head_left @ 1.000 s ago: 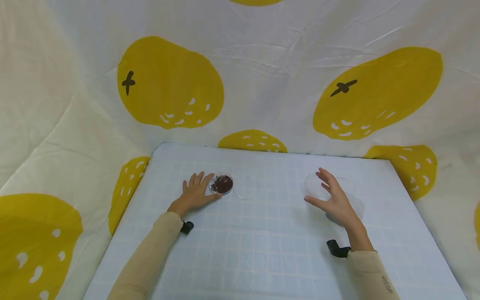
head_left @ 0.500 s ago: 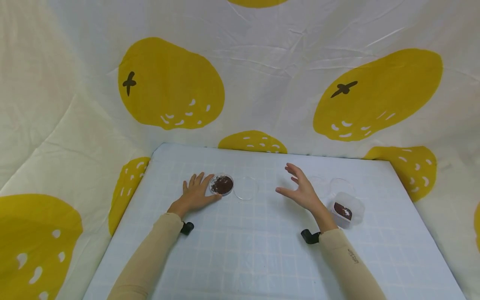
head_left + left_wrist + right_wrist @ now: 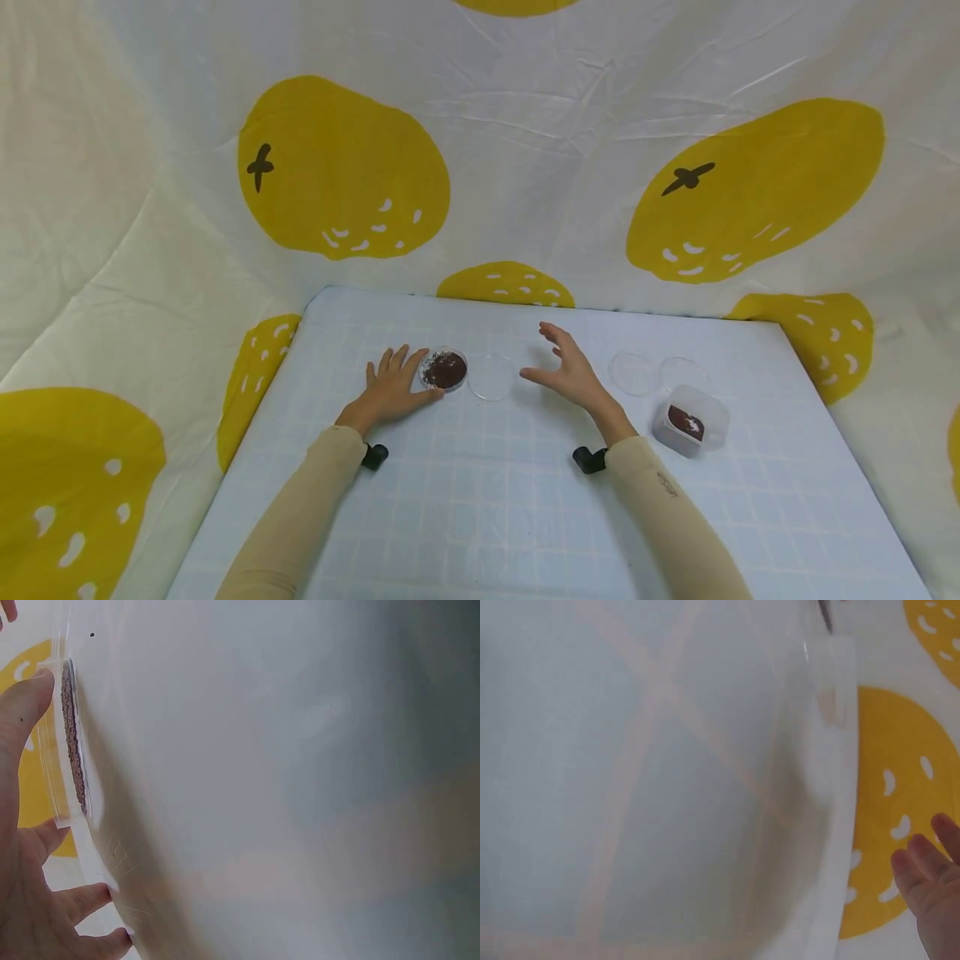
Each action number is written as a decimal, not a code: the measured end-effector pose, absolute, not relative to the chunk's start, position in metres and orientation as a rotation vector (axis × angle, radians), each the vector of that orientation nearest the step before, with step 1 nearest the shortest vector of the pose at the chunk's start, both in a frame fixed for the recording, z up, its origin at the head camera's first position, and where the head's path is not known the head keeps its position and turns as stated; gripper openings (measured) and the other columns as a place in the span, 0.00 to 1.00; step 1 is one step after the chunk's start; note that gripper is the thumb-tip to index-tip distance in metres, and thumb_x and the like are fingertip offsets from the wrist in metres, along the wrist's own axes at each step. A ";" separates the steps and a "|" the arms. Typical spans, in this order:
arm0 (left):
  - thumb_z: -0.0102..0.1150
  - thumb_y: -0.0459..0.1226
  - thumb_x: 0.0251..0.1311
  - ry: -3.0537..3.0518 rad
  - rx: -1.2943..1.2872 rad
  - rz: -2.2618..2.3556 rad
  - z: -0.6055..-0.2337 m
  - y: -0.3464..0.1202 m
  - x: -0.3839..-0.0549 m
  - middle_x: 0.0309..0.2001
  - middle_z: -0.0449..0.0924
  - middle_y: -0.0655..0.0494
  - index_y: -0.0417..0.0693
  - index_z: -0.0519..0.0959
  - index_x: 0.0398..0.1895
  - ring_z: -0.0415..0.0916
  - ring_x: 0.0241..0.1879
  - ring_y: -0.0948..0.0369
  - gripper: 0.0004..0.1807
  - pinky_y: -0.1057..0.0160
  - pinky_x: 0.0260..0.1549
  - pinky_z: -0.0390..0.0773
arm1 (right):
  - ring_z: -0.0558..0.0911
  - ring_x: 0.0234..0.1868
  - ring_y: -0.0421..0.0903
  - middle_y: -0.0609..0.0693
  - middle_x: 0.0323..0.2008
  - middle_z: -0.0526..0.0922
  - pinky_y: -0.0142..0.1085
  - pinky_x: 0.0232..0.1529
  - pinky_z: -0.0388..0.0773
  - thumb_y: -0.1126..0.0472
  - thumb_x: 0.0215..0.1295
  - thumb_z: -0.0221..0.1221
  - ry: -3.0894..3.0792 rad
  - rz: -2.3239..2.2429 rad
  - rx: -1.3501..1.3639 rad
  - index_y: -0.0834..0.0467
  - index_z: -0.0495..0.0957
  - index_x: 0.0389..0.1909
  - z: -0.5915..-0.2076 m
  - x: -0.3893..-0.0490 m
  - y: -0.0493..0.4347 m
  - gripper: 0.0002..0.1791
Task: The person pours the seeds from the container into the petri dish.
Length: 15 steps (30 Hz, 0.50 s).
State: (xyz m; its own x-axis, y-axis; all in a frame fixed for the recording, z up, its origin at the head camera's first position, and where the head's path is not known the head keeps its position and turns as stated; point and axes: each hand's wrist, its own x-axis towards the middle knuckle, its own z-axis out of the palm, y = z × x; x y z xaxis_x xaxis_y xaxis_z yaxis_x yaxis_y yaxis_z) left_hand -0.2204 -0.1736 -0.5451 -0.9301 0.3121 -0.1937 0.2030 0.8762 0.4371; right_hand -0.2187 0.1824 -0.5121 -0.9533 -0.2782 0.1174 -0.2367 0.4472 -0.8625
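A round clear petri dish (image 3: 443, 369) holds dark brown, soil-like grains with white bits at its left side. My left hand (image 3: 386, 393) rests at its left, thumb and index finger holding the rim from two sides; the other fingers are spread on the table. The left wrist view shows the thumb on the upper edge of the petri dish (image 3: 71, 742). Just right of the dish lies a clear round lid (image 3: 492, 377). My right hand (image 3: 572, 373) hovers right of that lid, fingers apart and gently bent, with nothing in it. Its fingers (image 3: 911, 877) appear at the right wrist view's edge.
A clear plastic tub (image 3: 686, 423) of brown material with a white patch stands at the right. Behind it lie two more clear round pieces, one at the left (image 3: 633, 374) and one at the right (image 3: 684, 375). A patterned cloth wall (image 3: 525, 192) rises behind the table.
My right hand has moved left from over the tub and clear round pieces to beside the lid, uncovering them. The left hand and petri dish have stayed in place.
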 end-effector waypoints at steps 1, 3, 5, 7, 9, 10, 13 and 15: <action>0.53 0.73 0.55 2.789 0.390 0.608 -0.545 -0.174 -0.220 0.79 0.41 0.39 0.59 0.50 0.81 0.31 0.76 0.36 0.55 0.27 0.65 0.30 | 0.59 0.73 0.53 0.60 0.74 0.60 0.51 0.70 0.59 0.51 0.56 0.75 2.637 -1.552 -0.470 0.60 0.55 0.76 -0.513 -0.220 0.180 0.53; 0.53 0.73 0.56 2.787 0.388 0.610 -0.545 -0.174 -0.220 0.79 0.40 0.39 0.59 0.50 0.81 0.31 0.76 0.36 0.55 0.27 0.65 0.29 | 0.59 0.73 0.52 0.59 0.74 0.60 0.50 0.71 0.59 0.50 0.55 0.75 2.635 -1.531 -0.463 0.59 0.55 0.76 -0.514 -0.221 0.175 0.54; 0.53 0.73 0.56 2.785 0.385 0.607 -0.545 -0.174 -0.220 0.79 0.40 0.39 0.58 0.50 0.81 0.31 0.76 0.36 0.55 0.27 0.65 0.29 | 0.59 0.73 0.52 0.58 0.74 0.60 0.51 0.71 0.58 0.50 0.55 0.75 2.630 -1.514 -0.458 0.59 0.55 0.76 -0.516 -0.222 0.171 0.54; 0.53 0.72 0.56 2.783 0.381 0.603 -0.544 -0.174 -0.221 0.79 0.40 0.39 0.58 0.50 0.81 0.30 0.76 0.36 0.55 0.28 0.65 0.29 | 0.59 0.73 0.53 0.57 0.74 0.60 0.51 0.71 0.58 0.49 0.55 0.75 2.628 -1.487 -0.454 0.58 0.54 0.77 -0.518 -0.223 0.167 0.54; 0.53 0.72 0.56 2.782 0.379 0.603 -0.545 -0.174 -0.221 0.79 0.40 0.39 0.58 0.50 0.81 0.30 0.76 0.36 0.55 0.28 0.65 0.29 | 0.59 0.73 0.54 0.55 0.73 0.60 0.51 0.71 0.57 0.48 0.54 0.75 2.626 -1.463 -0.449 0.58 0.54 0.77 -0.519 -0.224 0.164 0.55; 0.53 0.72 0.56 2.782 0.379 0.603 -0.545 -0.174 -0.221 0.79 0.40 0.39 0.58 0.50 0.81 0.30 0.76 0.36 0.55 0.28 0.65 0.29 | 0.59 0.73 0.54 0.55 0.73 0.60 0.52 0.71 0.57 0.47 0.54 0.75 2.625 -1.452 -0.448 0.57 0.54 0.77 -0.520 -0.224 0.162 0.55; 0.53 0.73 0.56 2.783 0.381 0.604 -0.546 -0.174 -0.221 0.79 0.40 0.40 0.59 0.50 0.81 0.30 0.76 0.36 0.55 0.28 0.65 0.29 | 0.59 0.74 0.54 0.54 0.73 0.60 0.53 0.71 0.56 0.45 0.53 0.75 2.623 -1.415 -0.439 0.56 0.54 0.77 -0.522 -0.224 0.157 0.56; 0.53 0.73 0.56 2.783 0.381 0.605 -0.546 -0.175 -0.221 0.79 0.39 0.40 0.59 0.50 0.81 0.30 0.76 0.37 0.55 0.28 0.65 0.28 | 0.58 0.74 0.53 0.53 0.74 0.60 0.54 0.71 0.55 0.44 0.53 0.75 2.623 -1.386 -0.434 0.56 0.54 0.78 -0.525 -0.225 0.155 0.57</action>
